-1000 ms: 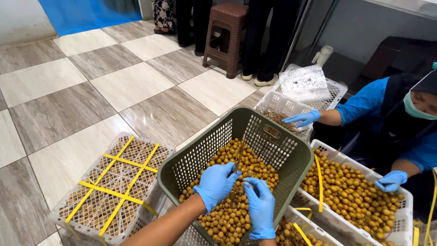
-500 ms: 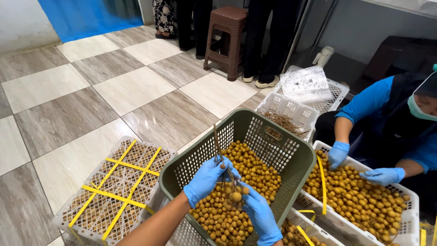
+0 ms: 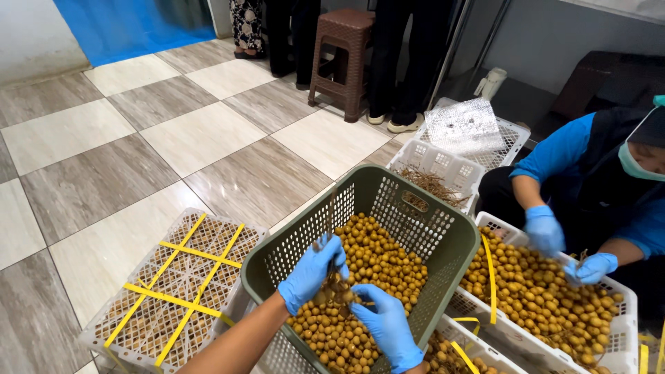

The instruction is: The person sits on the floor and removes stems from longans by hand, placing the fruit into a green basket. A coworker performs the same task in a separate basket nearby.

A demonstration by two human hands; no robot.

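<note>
Floor tiles (image 3: 208, 138) in grey and cream fill the far left. Near the middle stands a green basket (image 3: 443, 235) full of small brown fruits (image 3: 377, 260). Left of it lies a white crate (image 3: 111, 325) closed with yellow straps; right of it an open white tray (image 3: 623, 305) holds more fruits, where another person's gloved hands (image 3: 544, 228) work. Inside the basket, the left hand (image 3: 312, 270) is curled around a twiggy fruit bunch (image 3: 336, 287), while the right hand (image 3: 388, 325) pinches the same bunch from the near side.
</note>
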